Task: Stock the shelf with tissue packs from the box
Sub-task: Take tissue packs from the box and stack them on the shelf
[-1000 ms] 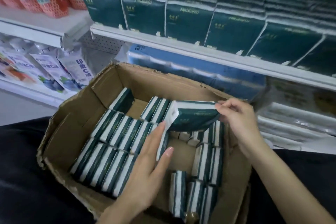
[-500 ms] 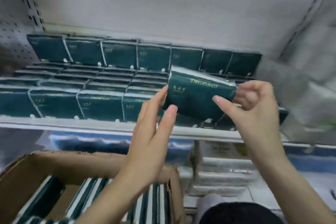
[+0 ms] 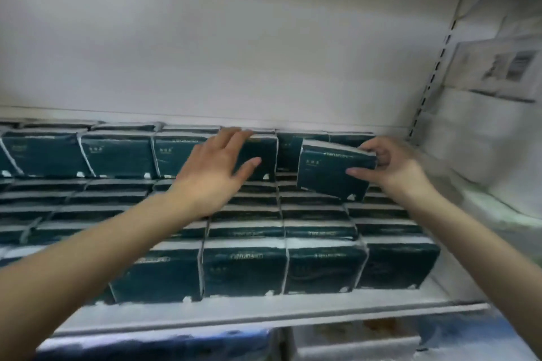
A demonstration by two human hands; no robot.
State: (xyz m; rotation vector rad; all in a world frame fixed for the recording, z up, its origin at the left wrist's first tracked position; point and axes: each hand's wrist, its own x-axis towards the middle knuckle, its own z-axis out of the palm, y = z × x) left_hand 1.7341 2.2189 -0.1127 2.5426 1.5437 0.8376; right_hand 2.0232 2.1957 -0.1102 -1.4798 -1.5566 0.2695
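Closest to me is the white shelf (image 3: 264, 316), and on the level under it sit some blue packs (image 3: 146, 346). At the front of the shelf is a front row of dark green packs (image 3: 243, 269) standing side by side. Behind it more green packs fill the shelf, row after row. Farther in, my left hand (image 3: 211, 173) is wide open with the fingers spread, and it rests on a pack in the back row (image 3: 117, 152). It holds nothing. My right hand (image 3: 396, 167) is to the right of it and grips one tissue pack (image 3: 331, 173) by its right end, thumb on the front and fingers curled behind. The pack sticks out to the left of that hand, between my two hands. It is tilted and sits just above the packs near the back. Behind it all is the plain white back wall (image 3: 234, 52).
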